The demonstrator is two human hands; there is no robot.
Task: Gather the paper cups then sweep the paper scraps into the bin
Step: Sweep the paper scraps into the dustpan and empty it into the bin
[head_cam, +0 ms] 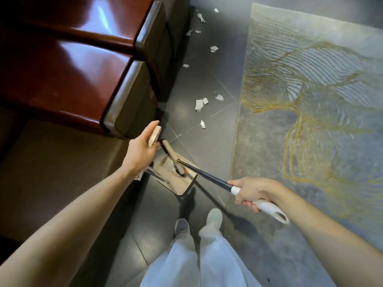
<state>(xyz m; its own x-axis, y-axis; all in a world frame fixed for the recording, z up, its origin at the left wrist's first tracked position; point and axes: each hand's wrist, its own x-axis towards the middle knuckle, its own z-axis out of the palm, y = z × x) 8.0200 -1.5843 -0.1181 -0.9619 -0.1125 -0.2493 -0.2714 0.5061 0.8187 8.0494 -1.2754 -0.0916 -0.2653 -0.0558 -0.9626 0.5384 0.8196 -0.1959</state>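
My left hand (pixel 141 148) grips the beige handle top (pixel 155 135) of a long-handled dustpan (pixel 180 181), whose tan tray rests on the dark tiled floor. My right hand (pixel 255 190) is shut on the white grip of a broom handle (pixel 267 206); its dark shaft (pixel 209 177) runs down to the broom head (pixel 173 158), which lies inside the dustpan tray. White paper scraps lie scattered on the tiles ahead: a cluster (pixel 200 103), one piece (pixel 202 124) nearer, more (pixel 213 48) farther up. No paper cups are in view.
A dark red glossy cabinet or bench (pixel 68 65) with rounded corners stands on the left, close to my left hand. A grey rug with gold lines (pixel 310 90) covers the floor on the right. My legs and shoes (pixel 199 226) are at the bottom.
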